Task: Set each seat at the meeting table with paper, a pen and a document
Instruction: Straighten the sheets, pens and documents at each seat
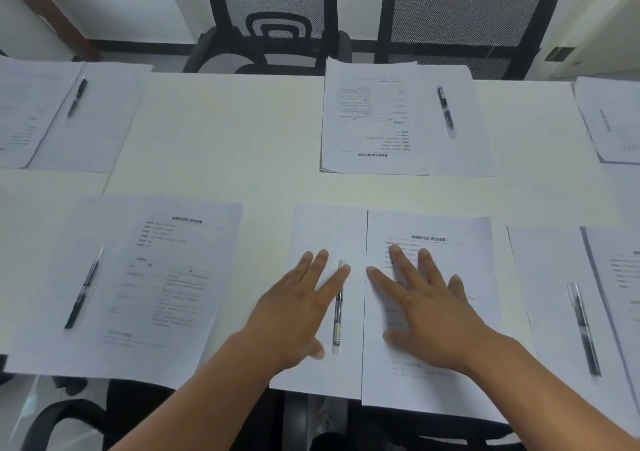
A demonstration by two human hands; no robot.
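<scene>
At the seat right in front of me a blank paper (325, 229) lies beside a printed document (446, 229). A pen (338, 315) lies lengthwise on the blank paper. My left hand (298, 308) rests flat on that paper with straight fingers, its index finger touching the pen. My right hand (426, 305) lies flat, fingers spread, on the printed document.
The white table (225, 132) carries other sets: paper, document and pen at near left (83, 289), near right (583, 326), far left (77, 97) and far middle (445, 111); more sheets at far right (609, 118). Two black mesh chairs (277, 21) stand across the table.
</scene>
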